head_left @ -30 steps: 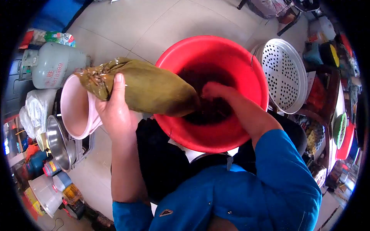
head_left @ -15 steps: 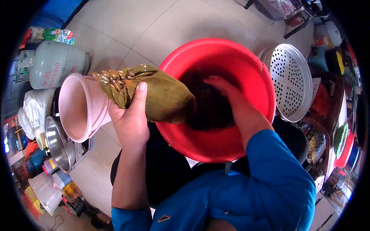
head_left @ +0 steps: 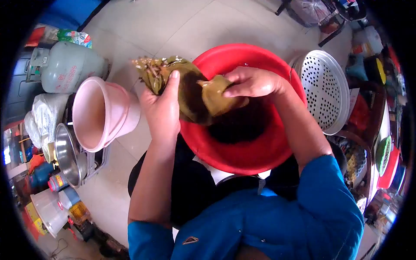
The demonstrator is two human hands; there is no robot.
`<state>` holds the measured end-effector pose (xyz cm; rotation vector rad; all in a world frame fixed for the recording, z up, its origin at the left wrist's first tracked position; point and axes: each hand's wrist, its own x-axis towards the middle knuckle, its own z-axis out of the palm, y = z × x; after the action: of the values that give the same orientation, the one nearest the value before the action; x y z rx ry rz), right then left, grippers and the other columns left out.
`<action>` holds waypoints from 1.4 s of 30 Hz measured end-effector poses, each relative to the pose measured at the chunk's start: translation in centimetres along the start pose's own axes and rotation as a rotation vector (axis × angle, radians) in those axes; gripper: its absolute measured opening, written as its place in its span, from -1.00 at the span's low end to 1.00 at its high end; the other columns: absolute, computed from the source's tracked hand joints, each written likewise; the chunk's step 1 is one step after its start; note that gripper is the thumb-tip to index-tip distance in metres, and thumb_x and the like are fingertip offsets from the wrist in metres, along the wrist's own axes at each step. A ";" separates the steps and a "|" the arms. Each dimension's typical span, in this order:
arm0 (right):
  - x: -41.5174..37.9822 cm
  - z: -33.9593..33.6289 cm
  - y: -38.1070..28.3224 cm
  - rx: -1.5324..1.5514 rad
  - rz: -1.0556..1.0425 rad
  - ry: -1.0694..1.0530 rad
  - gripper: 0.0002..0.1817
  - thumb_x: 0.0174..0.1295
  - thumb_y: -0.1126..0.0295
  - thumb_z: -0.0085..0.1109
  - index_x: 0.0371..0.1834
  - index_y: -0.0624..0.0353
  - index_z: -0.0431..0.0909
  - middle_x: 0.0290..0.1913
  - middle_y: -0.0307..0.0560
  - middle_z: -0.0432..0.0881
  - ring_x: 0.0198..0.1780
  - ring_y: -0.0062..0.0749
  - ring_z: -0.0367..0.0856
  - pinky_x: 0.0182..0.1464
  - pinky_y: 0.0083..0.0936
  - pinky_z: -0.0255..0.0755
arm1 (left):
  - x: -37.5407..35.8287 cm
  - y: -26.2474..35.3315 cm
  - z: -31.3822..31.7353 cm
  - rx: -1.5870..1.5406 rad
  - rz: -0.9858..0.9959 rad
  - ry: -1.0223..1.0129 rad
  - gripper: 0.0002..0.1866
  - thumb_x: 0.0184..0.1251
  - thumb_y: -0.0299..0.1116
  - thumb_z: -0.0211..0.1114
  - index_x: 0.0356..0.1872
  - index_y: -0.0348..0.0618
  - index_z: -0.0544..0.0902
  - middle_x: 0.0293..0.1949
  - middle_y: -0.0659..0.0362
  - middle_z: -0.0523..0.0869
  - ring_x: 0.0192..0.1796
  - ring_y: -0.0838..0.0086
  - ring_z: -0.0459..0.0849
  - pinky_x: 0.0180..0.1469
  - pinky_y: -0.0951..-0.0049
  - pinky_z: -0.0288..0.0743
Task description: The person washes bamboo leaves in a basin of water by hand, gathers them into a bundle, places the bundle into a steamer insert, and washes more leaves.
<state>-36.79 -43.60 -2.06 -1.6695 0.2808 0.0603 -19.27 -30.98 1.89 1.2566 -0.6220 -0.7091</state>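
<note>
A bundle of wet, olive-brown broad leaves (head_left: 186, 97) is gripped in my left hand (head_left: 162, 108), its thumb lying on top and the stem ends fanned out at the upper left. My right hand (head_left: 255, 82) pinches a yellow-brown, folded leaf piece (head_left: 219, 97) between thumb and fingers, overlapping the far end of the bundle. Both hands are over the left and middle part of a red basin (head_left: 242, 162). Dark contents lie at the bottom of that basin, which sits between the knees.
Left of the basin stand a pink bucket (head_left: 106, 108), a steel bowl (head_left: 65, 156) and a grey gas cylinder (head_left: 71, 69). A perforated metal steamer tray (head_left: 323, 93) leans close on the right. Tiled floor (head_left: 173, 19) stretches ahead.
My right hand has risen out of the basin and moved to the bundle, now pinching a leaf piece. The left hand has shifted slightly right with the leaves, which are turned.
</note>
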 end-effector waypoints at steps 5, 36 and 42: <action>3.4 2.1 -3.0 0.190 0.016 0.097 -0.70 0.25 0.27 0.06 -0.09 0.27 0.49 -0.28 -0.23 0.60 -0.25 -0.61 0.48 -0.11 -0.56 0.39 | -0.3 0.5 -0.9 -0.190 -0.153 -0.214 -0.78 0.18 -0.49 0.26 -0.15 -0.29 0.54 -0.23 0.23 0.60 -0.19 0.59 0.52 -0.08 0.58 0.39; 3.9 2.6 26.0 0.120 0.382 0.636 -0.46 0.12 0.13 0.15 0.11 0.22 0.39 0.09 0.07 0.48 0.11 -0.14 0.43 0.16 -0.33 0.27 | 0.1 1.3 -1.6 0.171 0.042 0.009 -0.77 0.23 -0.52 0.20 -0.11 -0.36 0.52 -0.15 0.13 0.61 -0.13 0.53 0.55 -0.01 0.52 0.39; 2.8 1.6 16.7 0.320 0.422 0.827 -0.54 0.23 0.17 0.01 0.10 0.25 0.40 0.02 0.02 0.53 0.05 -0.23 0.49 0.12 -0.34 0.32 | 0.4 0.3 -1.2 0.148 0.044 -0.024 -0.81 0.21 -0.55 0.20 -0.15 -0.34 0.53 -0.18 0.16 0.60 -0.15 0.55 0.54 -0.03 0.54 0.39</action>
<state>-37.55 -44.01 -19.00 -1.2185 1.1990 -0.3516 -18.07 -30.45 1.94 1.3684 -0.7303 -0.6520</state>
